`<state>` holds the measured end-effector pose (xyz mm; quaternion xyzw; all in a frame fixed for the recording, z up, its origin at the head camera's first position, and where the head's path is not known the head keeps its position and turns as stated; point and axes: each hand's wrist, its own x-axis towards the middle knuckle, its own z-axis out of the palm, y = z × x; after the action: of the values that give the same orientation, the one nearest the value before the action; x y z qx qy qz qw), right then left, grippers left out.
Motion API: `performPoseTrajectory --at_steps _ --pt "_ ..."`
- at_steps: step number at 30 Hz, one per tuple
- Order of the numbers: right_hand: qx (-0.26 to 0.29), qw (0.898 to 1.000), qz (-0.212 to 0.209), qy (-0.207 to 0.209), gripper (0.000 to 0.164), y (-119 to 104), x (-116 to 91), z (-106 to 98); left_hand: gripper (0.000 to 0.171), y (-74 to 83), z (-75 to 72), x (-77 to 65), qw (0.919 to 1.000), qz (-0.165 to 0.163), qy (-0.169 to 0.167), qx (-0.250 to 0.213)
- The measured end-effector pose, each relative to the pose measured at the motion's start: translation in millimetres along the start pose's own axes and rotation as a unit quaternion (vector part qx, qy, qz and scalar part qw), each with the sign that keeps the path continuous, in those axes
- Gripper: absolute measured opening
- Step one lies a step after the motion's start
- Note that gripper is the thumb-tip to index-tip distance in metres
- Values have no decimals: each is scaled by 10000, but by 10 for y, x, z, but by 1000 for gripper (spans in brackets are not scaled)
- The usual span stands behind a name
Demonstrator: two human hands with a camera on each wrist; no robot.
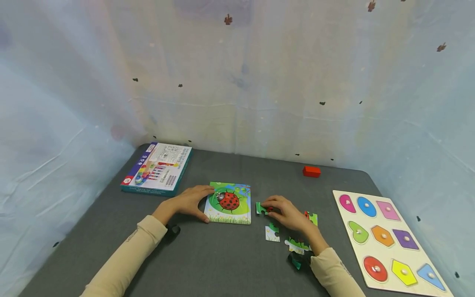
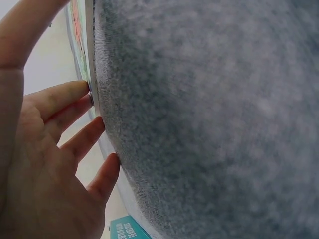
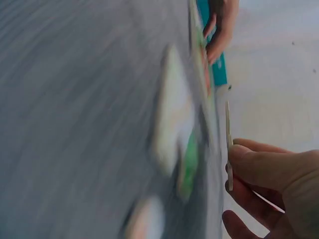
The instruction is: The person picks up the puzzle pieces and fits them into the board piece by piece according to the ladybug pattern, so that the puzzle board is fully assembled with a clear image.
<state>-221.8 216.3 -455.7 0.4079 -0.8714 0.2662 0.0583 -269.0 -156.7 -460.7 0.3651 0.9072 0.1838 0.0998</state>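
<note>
A square ladybug picture board [image 1: 234,211] lies flat on the dark table. My left hand [image 1: 188,201] touches its left edge, fingers extended and thumb near the lower-left corner; the left wrist view shows fingertips [image 2: 94,127] against that edge. To the board's right, my right hand [image 1: 287,212] pinches a green and red jigsaw piece [image 1: 261,208], partly covered by the fingers. In the right wrist view this piece [image 3: 229,149] is seen edge-on, raised above the table between thumb and fingers. A white and green jigsaw piece [image 1: 272,236] lies just below the right hand.
More jigsaw pieces [image 1: 297,246] lie around the right forearm, partly hidden. A shape puzzle board [image 1: 371,260] with knobbed pieces lies at the right. At the back left is a flat printed box [image 1: 163,165]; a red block [image 1: 311,171] sits at the back right.
</note>
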Motion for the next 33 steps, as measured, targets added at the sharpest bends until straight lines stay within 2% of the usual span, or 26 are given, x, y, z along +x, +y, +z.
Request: performPoseTrajectory --at_steps 5,9,16,23,33 --pt "76 9998 157 -73 31 -162 307 134 100 22 -11 0 10000 -38 -20 -40" --pt "83 9997 209 -119 31 -254 564 336 100 14 -4 3 10000 -44 -15 -44" --pt "106 9991 -411 -54 28 -376 906 682 99 -11 46 10 10000 -46 -18 -55" --pt "-173 9973 -704 124 23 -416 1077 841 98 7 17 -10 9999 1 -1 -126" --pt "-173 9995 -221 149 24 -413 1126 890 97 -16 0 -15 9998 20 60 -179"
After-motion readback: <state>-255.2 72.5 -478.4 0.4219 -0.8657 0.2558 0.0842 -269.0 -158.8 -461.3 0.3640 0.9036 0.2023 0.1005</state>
